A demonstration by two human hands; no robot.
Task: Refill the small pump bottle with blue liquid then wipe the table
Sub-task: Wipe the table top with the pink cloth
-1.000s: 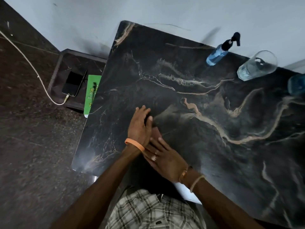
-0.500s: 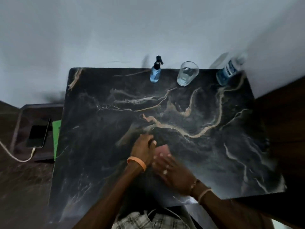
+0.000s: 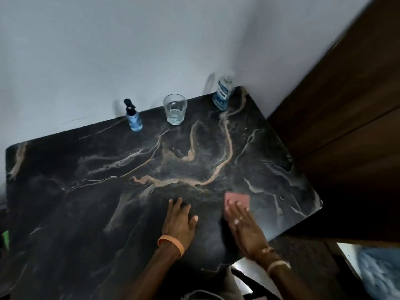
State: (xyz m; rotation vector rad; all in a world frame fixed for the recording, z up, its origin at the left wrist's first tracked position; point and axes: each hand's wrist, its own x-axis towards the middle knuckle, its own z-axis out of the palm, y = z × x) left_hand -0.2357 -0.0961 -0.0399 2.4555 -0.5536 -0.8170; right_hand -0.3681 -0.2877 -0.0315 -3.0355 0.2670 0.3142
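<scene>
A small pump bottle (image 3: 133,118) with blue liquid and a black pump stands at the back edge of the black marble table (image 3: 86,191). A larger blue bottle (image 3: 223,93) stands at the back right corner. My right hand (image 3: 244,224) presses flat on a pink cloth (image 3: 237,200) near the table's front right. My left hand (image 3: 178,221) rests flat on the table top, fingers straight, a little left of the cloth and apart from it.
A clear glass (image 3: 175,109) stands between the two bottles at the back. A white wall runs behind the table and a dark wooden panel (image 3: 346,126) stands along its right side. The table's front edge is close to my wrists.
My right hand has slid the pink cloth to the right, away from my left hand. The view has swung right, so the phone and side stand left of the table are out of sight.
</scene>
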